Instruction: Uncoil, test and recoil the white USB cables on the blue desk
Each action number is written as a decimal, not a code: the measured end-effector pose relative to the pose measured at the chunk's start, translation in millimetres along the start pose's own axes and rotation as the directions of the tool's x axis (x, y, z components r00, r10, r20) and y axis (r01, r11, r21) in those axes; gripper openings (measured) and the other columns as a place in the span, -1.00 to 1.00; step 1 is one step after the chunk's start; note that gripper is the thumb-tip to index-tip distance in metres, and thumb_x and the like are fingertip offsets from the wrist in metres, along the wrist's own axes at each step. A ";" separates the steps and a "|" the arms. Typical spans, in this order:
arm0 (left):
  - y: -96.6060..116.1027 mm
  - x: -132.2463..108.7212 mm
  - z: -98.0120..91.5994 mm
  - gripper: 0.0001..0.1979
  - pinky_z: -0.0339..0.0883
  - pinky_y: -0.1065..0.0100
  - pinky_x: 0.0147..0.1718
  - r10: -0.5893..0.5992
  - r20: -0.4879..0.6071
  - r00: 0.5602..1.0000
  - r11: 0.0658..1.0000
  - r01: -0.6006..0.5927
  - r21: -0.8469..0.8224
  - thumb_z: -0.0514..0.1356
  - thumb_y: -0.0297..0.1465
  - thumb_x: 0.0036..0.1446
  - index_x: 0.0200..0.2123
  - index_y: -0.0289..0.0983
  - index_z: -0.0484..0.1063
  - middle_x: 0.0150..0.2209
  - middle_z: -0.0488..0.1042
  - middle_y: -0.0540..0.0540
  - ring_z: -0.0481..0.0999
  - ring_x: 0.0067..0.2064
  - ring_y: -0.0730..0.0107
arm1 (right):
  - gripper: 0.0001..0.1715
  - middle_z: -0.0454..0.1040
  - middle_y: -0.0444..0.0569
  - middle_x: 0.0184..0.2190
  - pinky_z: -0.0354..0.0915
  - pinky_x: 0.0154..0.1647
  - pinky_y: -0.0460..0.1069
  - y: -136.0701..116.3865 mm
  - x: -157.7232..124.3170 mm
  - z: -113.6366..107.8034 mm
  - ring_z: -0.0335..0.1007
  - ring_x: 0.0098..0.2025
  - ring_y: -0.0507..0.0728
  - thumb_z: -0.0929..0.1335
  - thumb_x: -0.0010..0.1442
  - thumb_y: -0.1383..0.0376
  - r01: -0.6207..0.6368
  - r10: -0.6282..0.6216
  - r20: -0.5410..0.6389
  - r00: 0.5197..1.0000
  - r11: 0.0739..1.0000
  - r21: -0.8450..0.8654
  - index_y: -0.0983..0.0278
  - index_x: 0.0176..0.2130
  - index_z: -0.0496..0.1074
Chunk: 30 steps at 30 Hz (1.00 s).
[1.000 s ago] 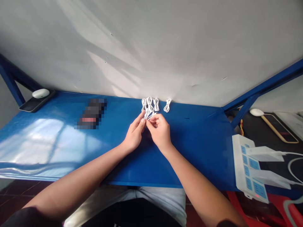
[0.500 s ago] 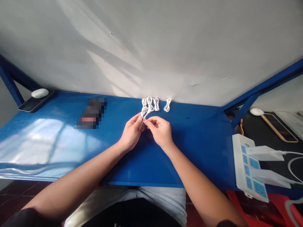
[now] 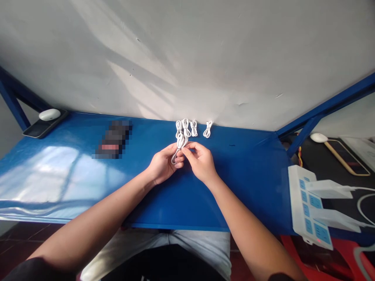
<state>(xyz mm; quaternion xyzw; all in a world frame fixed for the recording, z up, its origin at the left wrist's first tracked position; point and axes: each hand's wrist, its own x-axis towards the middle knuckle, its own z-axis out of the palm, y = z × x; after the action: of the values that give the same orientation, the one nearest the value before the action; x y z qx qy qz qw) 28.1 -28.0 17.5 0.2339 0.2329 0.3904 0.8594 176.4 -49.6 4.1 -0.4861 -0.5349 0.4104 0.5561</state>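
Note:
A coiled white cable (image 3: 182, 141), cinched at its middle by a dark tie, is held up between my two hands over the blue table (image 3: 181, 203). My left hand (image 3: 165, 166) grips the bundle from the left, with a loop of cable hanging across its fingers. From the right, my right hand (image 3: 200, 160) pinches it near the tie with thumb and forefinger. Just beyond lie three more bundled white cables side by side, one of them the middle bundle (image 3: 186, 127). Another white cable bundle (image 3: 208, 129) sits apart to their right.
A blurred dark object (image 3: 114, 138) lies left on the table. A black tray with a white rounded object (image 3: 49, 114) stands at the far left corner. Right of the table is a white power strip (image 3: 310, 207) with plugged-in chargers. A grey wall (image 3: 205, 58) rises behind.
The held cable bundle has turned, so its tied middle and lower loop now show. My left fingers have opened out somewhat beneath it, and my right hand has shifted slightly.

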 end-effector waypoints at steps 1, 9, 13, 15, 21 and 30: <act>1.4 -0.2 0.1 -0.87 0.12 0.53 -0.56 -0.019 0.016 1.000 1.000 0.019 -0.012 0.19 -0.41 0.27 -0.17 -0.36 0.47 -0.43 0.19 0.01 0.16 -0.49 0.58 | -0.75 0.63 0.00 -0.26 0.52 -0.11 0.07 -1.0 -0.7 0.3 0.62 -0.22 0.17 0.45 0.22 0.11 0.002 -0.002 -0.006 1.000 1.000 0.007 0.24 -0.30 0.50; 3.6 -0.6 0.8 -0.91 0.11 0.53 -0.55 -0.092 0.046 0.995 0.990 0.096 -0.105 0.18 -0.48 0.26 -0.16 -0.33 0.44 -0.43 0.18 0.01 0.17 -0.50 0.59 | -0.87 0.66 -0.07 -0.32 0.49 -0.16 0.04 -2.7 -4.7 2.7 0.61 -0.27 0.16 0.47 0.21 0.19 0.061 -0.079 -0.156 0.985 0.991 -0.119 0.21 -0.31 0.58; 3.2 -0.3 1.0 -0.89 0.10 0.54 -0.55 -0.125 0.059 0.990 0.979 0.132 -0.153 0.15 -0.51 0.28 -0.14 -0.34 0.43 -0.43 0.18 0.01 0.18 -0.50 0.59 | -0.87 0.65 -0.06 -0.29 0.48 -0.14 0.04 1.8 -4.6 4.2 0.60 -0.25 0.15 0.45 0.23 0.19 0.128 -0.157 -0.174 0.972 0.977 -0.171 0.20 -0.29 0.55; 3.9 -0.4 1.2 -0.90 0.11 0.53 -0.54 -0.135 0.058 0.989 0.975 0.143 -0.169 0.14 -0.51 0.29 -0.15 -0.35 0.43 -0.43 0.18 0.02 0.19 -0.50 0.59 | -0.85 0.64 -0.07 -0.29 0.49 -0.13 0.05 4.5 -3.4 4.8 0.61 -0.25 0.15 0.46 0.22 0.19 0.155 -0.185 -0.179 0.966 0.974 -0.168 0.20 -0.21 0.49; 2.6 -0.7 3.0 -0.76 0.21 0.45 -0.49 -0.128 0.055 0.990 0.990 0.131 -0.055 0.19 -0.23 0.31 -0.16 -0.32 0.44 -0.43 0.20 0.02 0.24 -0.47 0.54 | -0.60 0.59 -0.15 -0.34 0.48 -0.13 0.07 10.1 1.4 0.2 0.60 -0.30 0.11 0.44 0.24 0.23 0.194 -0.215 -0.117 0.970 0.967 -0.165 0.14 -0.02 0.22; -16.9 -0.3 6.4 -0.74 0.29 0.44 -0.35 0.248 -0.011 0.969 0.930 -0.234 0.285 0.34 -0.22 0.19 -0.17 -0.24 0.42 -0.38 0.36 0.02 0.32 -0.38 0.50 | -0.76 0.52 -0.05 -0.30 0.46 -0.11 0.11 9.9 -6.7 2.8 0.53 -0.19 0.15 0.35 0.30 0.31 0.417 -0.463 -0.065 0.884 0.842 -0.342 0.11 -0.24 0.14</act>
<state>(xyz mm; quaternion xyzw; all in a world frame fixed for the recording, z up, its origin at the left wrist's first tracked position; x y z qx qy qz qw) 41.2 -39.6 12.7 0.3713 0.2753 0.4612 0.7574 173.6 -54.0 -7.0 -0.4618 -0.6495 0.1432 0.5869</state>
